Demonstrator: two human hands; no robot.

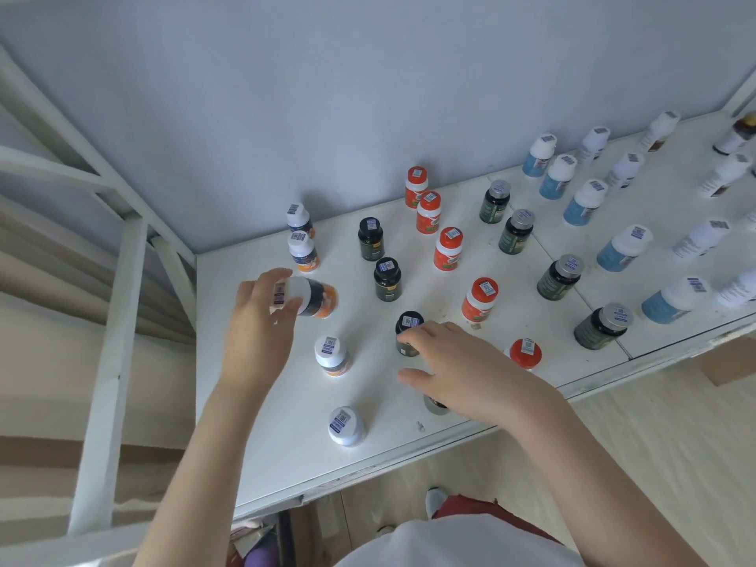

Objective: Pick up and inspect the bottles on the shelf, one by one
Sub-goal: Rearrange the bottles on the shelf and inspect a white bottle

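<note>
My left hand (262, 325) grips a white-capped bottle with a dark and orange label (315, 298), tilted on its side above the white shelf (286, 444). My right hand (466, 370) hovers with fingers spread over a black-capped dark bottle (409, 331), fingertips at its side. A grey bottle (435, 405) is mostly hidden under the right palm. Two more white-capped bottles (332, 356) (346, 425) stand near the front between my hands.
Rows of upright bottles fill the shelf: orange ones (448, 247) in the middle, dark green ones (559, 276) with grey caps, blue ones (624, 247) and white ones (701, 237) to the right. A white metal frame (114, 321) rises at left. A small screw (420, 425) lies near the front edge.
</note>
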